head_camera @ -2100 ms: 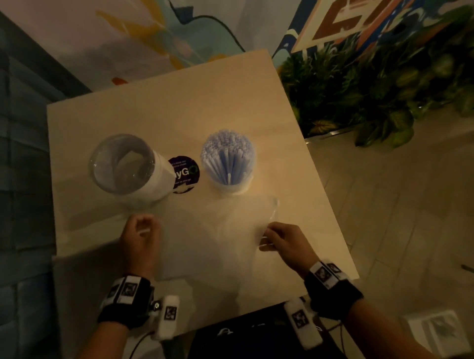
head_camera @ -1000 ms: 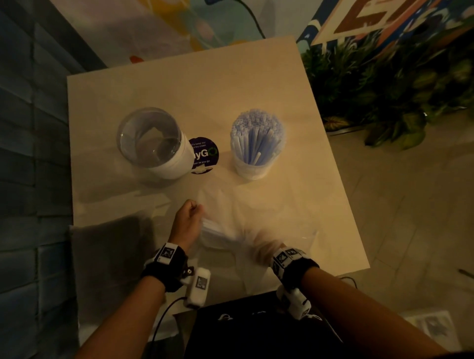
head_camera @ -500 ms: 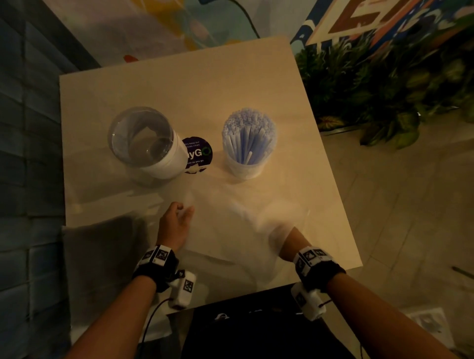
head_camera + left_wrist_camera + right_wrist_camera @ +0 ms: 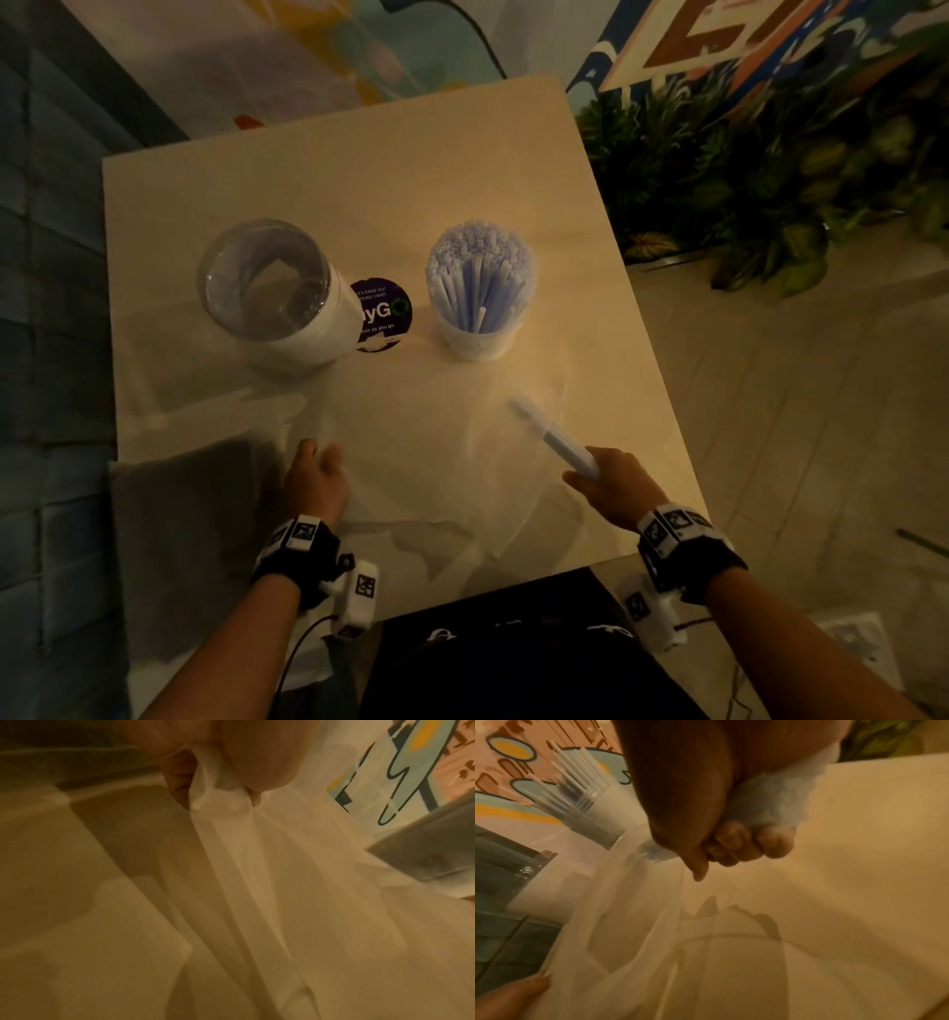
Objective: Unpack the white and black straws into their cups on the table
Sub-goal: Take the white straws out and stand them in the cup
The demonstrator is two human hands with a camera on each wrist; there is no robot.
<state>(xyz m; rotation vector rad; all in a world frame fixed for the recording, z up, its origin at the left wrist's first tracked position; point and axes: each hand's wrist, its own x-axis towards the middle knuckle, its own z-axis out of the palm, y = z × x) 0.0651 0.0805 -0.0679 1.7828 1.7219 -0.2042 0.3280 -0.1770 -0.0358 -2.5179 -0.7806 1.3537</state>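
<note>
My right hand [image 4: 590,467] grips a bundle of white straws [image 4: 552,437] low over the table, pointing toward the far left. The right wrist view shows that hand [image 4: 731,845] curled into a fist round the bundle of white straws [image 4: 772,801]. With my left hand [image 4: 321,457] I pinch the clear plastic bag [image 4: 436,473], which lies crumpled between the hands. From the left wrist, the left hand [image 4: 221,801] shows bunched bag film [image 4: 244,882] between finger and thumb. A cup full of white straws [image 4: 480,288] stands beyond, and an empty clear cup [image 4: 267,288] to its left.
A round dark sticker [image 4: 382,318] sits on the pale table [image 4: 359,169] between the cups. A greyish sheet [image 4: 195,524] drapes over the near left corner. Leafy plants [image 4: 770,180] stand right of the table, a dark tiled wall to the left.
My right hand has come out of the bag and swung right, now gripping a bundle of white straws. The left hand stayed near the bag's left edge, pinching the film.
</note>
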